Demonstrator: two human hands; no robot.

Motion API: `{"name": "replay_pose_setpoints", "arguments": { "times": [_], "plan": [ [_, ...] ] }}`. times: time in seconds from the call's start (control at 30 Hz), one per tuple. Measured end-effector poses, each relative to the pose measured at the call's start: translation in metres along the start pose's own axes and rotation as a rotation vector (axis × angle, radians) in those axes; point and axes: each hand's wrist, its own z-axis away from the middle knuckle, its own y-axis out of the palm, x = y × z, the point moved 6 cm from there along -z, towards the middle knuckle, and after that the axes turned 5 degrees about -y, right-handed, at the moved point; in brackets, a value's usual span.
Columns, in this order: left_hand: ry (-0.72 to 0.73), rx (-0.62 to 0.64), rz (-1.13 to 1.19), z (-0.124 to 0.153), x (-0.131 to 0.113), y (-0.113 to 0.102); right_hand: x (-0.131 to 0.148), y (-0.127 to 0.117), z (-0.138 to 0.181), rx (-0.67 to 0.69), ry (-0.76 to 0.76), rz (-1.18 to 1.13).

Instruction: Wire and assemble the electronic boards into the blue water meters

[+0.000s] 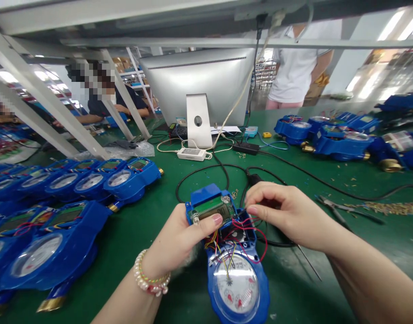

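Observation:
A blue water meter (238, 283) with a round dial lies in front of me, its electronics housing uncovered. My left hand (182, 234) grips the circuit board (209, 211) with a small display, thumb on its front edge, tilting it above the housing. Red, yellow and white wires (223, 243) run loosely between board and meter. My right hand (283, 209) is pinched at the board's right side, by the red wires (262, 243) and a small dark part; what its fingertips hold is unclear. A thin metal rod (309, 263) sticks out below that hand.
Rows of blue meters (125, 180) stand left; more meters (338, 139) sit at the back right. Pliers (348, 211) lie near scattered small brass-coloured pieces (395, 208). Black cables (294, 164) cross the green table behind my hands. A monitor (199, 85) and co-workers are beyond.

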Motion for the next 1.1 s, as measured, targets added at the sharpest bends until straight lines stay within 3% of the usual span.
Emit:
{"name": "replay_pose_setpoints", "arguments": {
  "times": [0.27,0.43,0.73,1.1],
  "plan": [
    [0.025,0.017,0.101,0.0,0.0,-0.003,-0.001,0.003,0.009,0.07,0.035,-0.003],
    [0.003,0.057,0.124,0.0,0.002,-0.005,0.003,-0.001,0.01,0.194,-0.002,0.012],
    [-0.051,0.031,0.012,0.005,0.005,-0.012,-0.005,-0.007,0.005,0.209,-0.042,-0.07],
    [0.017,0.046,0.23,0.006,0.015,-0.001,0.003,0.032,-0.015,0.206,-0.106,-0.008]
  ]
}}
